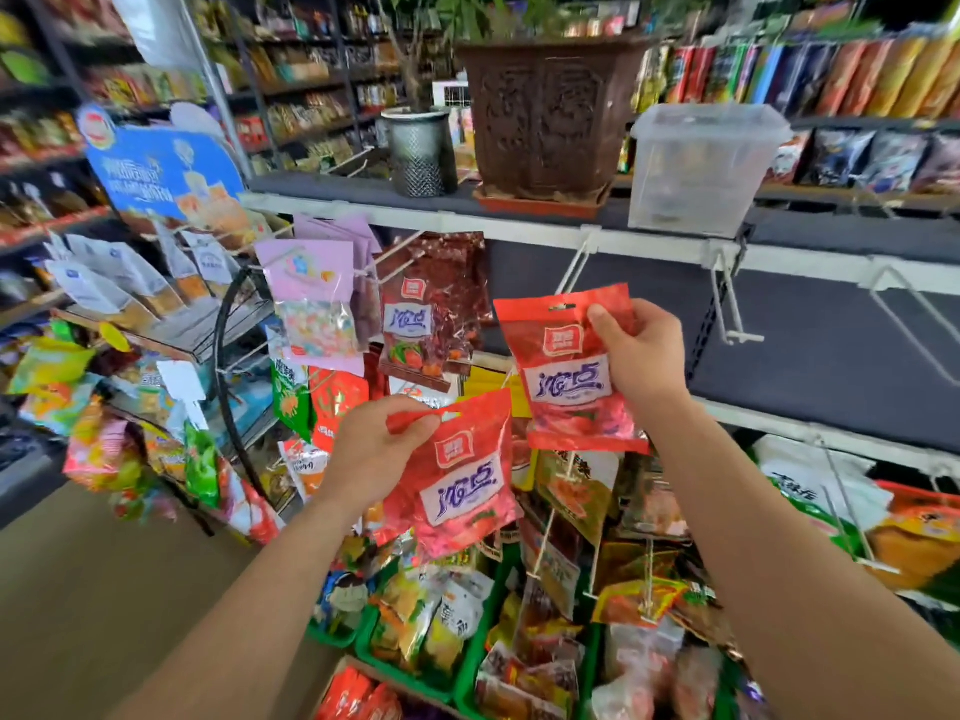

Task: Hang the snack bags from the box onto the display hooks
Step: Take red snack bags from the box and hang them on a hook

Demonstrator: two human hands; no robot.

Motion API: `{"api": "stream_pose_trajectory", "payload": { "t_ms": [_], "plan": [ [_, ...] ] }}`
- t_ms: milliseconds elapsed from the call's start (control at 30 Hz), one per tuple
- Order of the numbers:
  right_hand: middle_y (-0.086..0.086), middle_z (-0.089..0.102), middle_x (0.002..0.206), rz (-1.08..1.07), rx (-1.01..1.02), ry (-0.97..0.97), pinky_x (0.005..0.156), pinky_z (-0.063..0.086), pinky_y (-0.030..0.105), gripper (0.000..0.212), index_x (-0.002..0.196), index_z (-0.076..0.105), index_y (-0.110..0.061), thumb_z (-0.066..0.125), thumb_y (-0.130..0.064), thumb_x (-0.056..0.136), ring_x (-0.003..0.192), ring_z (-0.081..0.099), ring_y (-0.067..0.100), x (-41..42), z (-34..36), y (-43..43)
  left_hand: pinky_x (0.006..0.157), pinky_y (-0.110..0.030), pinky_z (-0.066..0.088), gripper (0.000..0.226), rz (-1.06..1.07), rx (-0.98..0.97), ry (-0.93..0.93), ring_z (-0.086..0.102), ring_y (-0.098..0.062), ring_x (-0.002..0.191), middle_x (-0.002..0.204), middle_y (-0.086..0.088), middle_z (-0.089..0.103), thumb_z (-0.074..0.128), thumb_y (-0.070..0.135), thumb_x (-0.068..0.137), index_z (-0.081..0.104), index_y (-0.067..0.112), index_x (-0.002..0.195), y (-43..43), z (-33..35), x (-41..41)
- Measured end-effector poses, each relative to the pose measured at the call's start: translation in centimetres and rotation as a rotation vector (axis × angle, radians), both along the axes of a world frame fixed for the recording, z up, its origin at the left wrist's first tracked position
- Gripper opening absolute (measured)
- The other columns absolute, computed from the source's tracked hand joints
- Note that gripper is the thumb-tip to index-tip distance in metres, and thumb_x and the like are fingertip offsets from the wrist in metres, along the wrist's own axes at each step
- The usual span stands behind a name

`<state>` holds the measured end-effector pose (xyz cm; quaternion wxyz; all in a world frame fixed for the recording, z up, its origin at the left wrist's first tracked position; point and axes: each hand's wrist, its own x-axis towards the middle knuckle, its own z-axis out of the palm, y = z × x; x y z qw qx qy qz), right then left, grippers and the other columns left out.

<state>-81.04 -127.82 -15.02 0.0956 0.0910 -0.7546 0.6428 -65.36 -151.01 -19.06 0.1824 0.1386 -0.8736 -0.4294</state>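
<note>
While the right hand (636,350) pinches a red snack bag (571,371) by its top corner just below an empty white hook (576,262), the left hand (379,449) grips a second red bag (460,480) lower down. More red bags lie in the box (358,693) at the bottom edge

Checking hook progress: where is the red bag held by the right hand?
Centre-right in the head view, the red bag is pinched at its top corner by the right hand, just below an empty white hook.

Two snack bags held up in front of the rack: the right hand's bag (569,366) sits higher, just under an empty display hook (574,267); the left hand's bag (462,480) is lower-left. Planter (545,116) and plastic bin (696,168) sit on the top shelf (519,223).
</note>
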Motion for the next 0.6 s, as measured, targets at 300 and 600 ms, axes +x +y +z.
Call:
{"api": "stream_pose_trajectory", "payload": {
  "t_ms": [300, 600],
  "plan": [
    [0.003, 0.075, 0.08, 0.094, -0.044, 0.022, 0.076, 0.06, 0.045, 0.009, 0.085, 0.071, -0.016, 0.069, -0.022, 0.093, 0.076, 0.072, 0.021, 0.5, -0.8, 0.7, 0.075, -0.02, 0.046, 0.007, -0.02, 0.007, 0.0, 0.062, 0.005, 0.084, 0.089, 0.019, 0.07, 0.068, 0.03, 0.09, 0.074, 0.026, 0.092, -0.9, -0.2, -0.9],
    [0.0, 0.069, 0.072, -0.11, 0.021, 0.014, 0.065, 0.055, 0.035, 0.019, 0.08, 0.065, -0.015, 0.066, -0.029, 0.093, 0.069, 0.067, 0.019, 0.5, -1.0, -1.5, 0.072, -0.021, 0.046, 0.007, -0.073, -0.001, 0.019, 0.064, 0.002, 0.083, 0.088, 0.017, 0.07, 0.068, 0.026, 0.09, 0.074, 0.023, 0.091, -2.8, -0.2, -1.2]
  ]
}}
